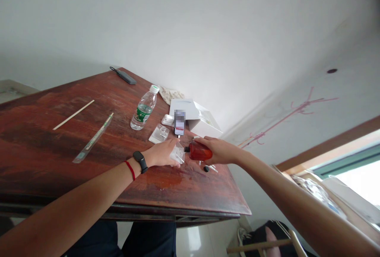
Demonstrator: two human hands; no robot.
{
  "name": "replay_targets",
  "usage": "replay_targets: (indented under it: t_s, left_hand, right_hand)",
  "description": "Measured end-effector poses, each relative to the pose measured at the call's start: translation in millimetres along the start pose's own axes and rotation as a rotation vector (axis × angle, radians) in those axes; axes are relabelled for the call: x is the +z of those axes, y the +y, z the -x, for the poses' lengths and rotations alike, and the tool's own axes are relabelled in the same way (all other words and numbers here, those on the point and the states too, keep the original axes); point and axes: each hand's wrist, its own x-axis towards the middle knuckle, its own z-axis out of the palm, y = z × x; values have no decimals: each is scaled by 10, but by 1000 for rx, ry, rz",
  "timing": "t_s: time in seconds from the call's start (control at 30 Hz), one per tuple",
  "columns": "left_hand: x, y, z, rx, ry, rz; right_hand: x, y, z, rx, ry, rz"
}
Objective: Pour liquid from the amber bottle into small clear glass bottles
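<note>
In my right hand (212,146) is a translucent red-orange bottle (200,152), tipped on its side with its dark neck pointing left. The neck reaches the edge of a small clear plastic container (178,154), which my left hand (162,153) grips with closed fingers. A black cap (206,168) lies on the table under the bottle, beside some small white pieces (213,168). Left of the phone (179,124) sits another clear plastic piece (160,133). Whether liquid is flowing cannot be made out.
A water bottle (143,108) with a green label stands on the wooden table (118,181). Behind the phone is an open white box (204,122). Wrapped chopsticks (95,138), a bare stick (73,115) and a grey device (126,77) lie leftward. Wetness (169,181) shines near the front.
</note>
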Motion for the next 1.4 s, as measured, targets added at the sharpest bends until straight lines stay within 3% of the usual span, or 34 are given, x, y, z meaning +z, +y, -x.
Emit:
replay_targets:
  t_s: [1.4]
  left_hand:
    - [9, -37, 8, 24, 12, -24]
  right_hand:
    - [-101, -109, -3, 32, -9, 119]
